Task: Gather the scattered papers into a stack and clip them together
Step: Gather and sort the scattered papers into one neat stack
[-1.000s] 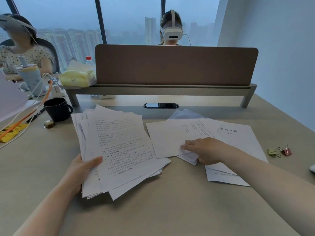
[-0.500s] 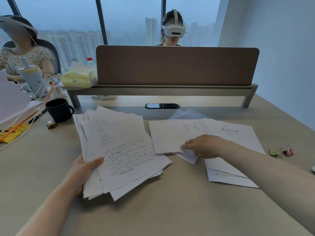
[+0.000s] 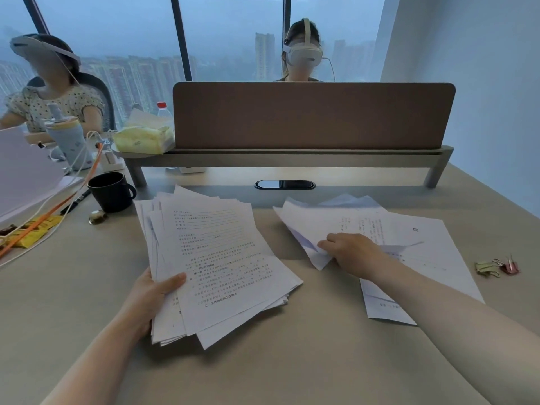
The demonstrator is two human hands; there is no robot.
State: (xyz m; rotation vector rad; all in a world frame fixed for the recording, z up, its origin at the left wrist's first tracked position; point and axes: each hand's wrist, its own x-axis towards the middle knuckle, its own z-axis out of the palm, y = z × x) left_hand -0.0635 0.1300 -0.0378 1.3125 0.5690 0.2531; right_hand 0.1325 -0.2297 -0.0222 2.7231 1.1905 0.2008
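- Papers [image 3: 216, 258] form a loose, fanned stack held at its near-left corner by the left hand [image 3: 152, 293], thumb on the top sheet, fingers underneath; the stack's far end slopes away over the worktop [image 3: 263, 369].
- Scattered papers [image 3: 423, 238] lie to the right of that grip, apart from the stack, overlapping one another on the worktop.
- The right hand [image 3: 350, 252] rests on these loose sheets, its grip pinching the near corner of one sheet [image 3: 309, 226], which lifts and curls off the pile.
- Binder clips [image 3: 496, 267], olive and pink, sit on the worktop well to the right of the right hand's grip, just beyond the loose sheets' edge.
- A black mug [image 3: 112, 191] stands beyond the left hand's grip, near the stack's far-left corner.
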